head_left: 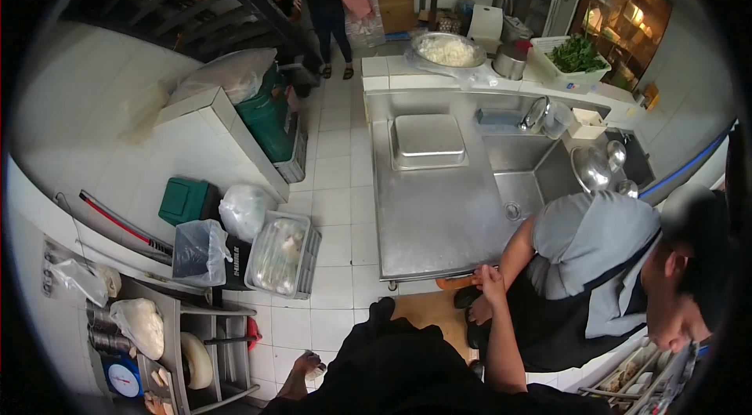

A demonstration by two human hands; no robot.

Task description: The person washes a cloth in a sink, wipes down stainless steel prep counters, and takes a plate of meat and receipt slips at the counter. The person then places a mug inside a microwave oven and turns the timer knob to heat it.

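Note:
My left hand (308, 366) is low beside my black clothing (395, 364), above the white tiled floor. Its fingers are curled around something small and whitish that I cannot make out. My right hand (493, 288) is raised in front of me, near the front edge of the steel counter (435, 235). Its fingers are drawn together; whatever may be in them is hidden. Just beside it is the bare forearm (517, 254) of a co-worker in a grey shirt (595, 235) and dark apron, who leans in from the right. An orange-brown object (456, 283) shows at the counter edge.
An upturned steel tray (428, 137) lies on the counter, left of the sink (529, 168). Behind stand a bowl of white food (448, 50) and a basket of greens (576, 58). Crates (283, 254) line the left aisle, where another person (317, 0) stands. A blue scale (123, 378) sits lower left.

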